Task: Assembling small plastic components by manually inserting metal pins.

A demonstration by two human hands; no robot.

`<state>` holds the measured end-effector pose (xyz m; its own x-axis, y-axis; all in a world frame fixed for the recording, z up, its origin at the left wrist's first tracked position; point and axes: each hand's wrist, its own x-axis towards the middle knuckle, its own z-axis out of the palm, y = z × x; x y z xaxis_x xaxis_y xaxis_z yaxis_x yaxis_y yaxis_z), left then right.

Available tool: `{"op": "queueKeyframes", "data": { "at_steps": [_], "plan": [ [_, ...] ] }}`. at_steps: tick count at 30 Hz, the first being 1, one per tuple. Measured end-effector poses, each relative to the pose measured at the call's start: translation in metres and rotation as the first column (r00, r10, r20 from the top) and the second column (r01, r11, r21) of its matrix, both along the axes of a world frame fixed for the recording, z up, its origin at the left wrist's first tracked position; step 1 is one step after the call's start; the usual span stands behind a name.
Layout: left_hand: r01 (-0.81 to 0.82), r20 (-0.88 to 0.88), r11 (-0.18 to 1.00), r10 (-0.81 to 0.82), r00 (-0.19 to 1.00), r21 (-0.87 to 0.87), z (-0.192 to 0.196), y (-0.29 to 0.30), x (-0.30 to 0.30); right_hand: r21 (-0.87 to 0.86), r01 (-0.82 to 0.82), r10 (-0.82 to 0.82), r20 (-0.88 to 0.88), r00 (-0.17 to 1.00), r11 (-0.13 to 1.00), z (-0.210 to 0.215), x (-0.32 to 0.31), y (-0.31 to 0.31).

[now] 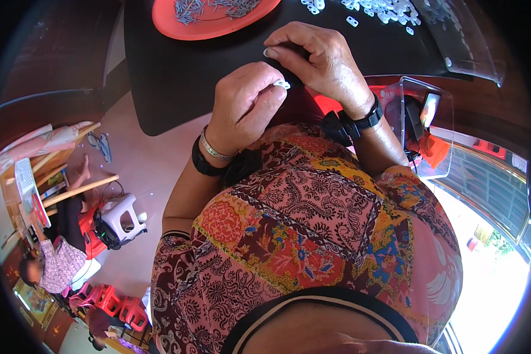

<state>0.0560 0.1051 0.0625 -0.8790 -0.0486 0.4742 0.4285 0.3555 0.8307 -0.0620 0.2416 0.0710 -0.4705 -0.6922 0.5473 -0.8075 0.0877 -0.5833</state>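
My left hand [245, 103] is curled shut and pinches a small white plastic piece [282, 84] at its fingertips. My right hand [321, 62] meets it from above, fingers bent over a small dark part between the two hands. Both hands work at the near edge of a black table [171, 76]. An orange plate [209, 23] with several small grey metal parts lies at the far side. A scatter of several small white plastic pieces [377, 9] lies on the table's far right.
A clear plastic box [422, 127] with dark and orange things stands to my right. Down on the left floor are a white stool [123, 218], red stools [115, 304] and a seated person [56, 259]. My patterned dress fills the lower middle.
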Motion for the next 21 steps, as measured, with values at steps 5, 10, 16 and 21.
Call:
{"op": "queueKeyframes", "data": {
  "at_steps": [5,10,16,21],
  "plan": [
    [0.013,-0.024,1.0,-0.013,1.0,-0.006,-0.0001,0.0003,-0.0003,-0.007,-0.009,0.009,0.009,1.0,1.0,0.0014,0.0008,0.0003],
    [0.012,0.017,1.0,-0.012,1.0,0.011,0.0043,0.0006,0.0036,-0.007,-0.014,0.014,0.054,0.998,1.0,0.0061,0.0045,0.0014],
    [0.022,0.077,0.995,-0.029,0.997,0.097,0.0006,-0.0003,0.0047,-0.017,-0.019,0.02,0.047,0.999,1.0,0.0045,0.0037,0.001],
    [0.03,0.186,0.97,-0.076,0.98,0.241,0.0014,-0.002,0.006,-0.021,-0.03,0.031,0.038,0.999,0.999,0.001,0.001,0.0023]
  ]
}}
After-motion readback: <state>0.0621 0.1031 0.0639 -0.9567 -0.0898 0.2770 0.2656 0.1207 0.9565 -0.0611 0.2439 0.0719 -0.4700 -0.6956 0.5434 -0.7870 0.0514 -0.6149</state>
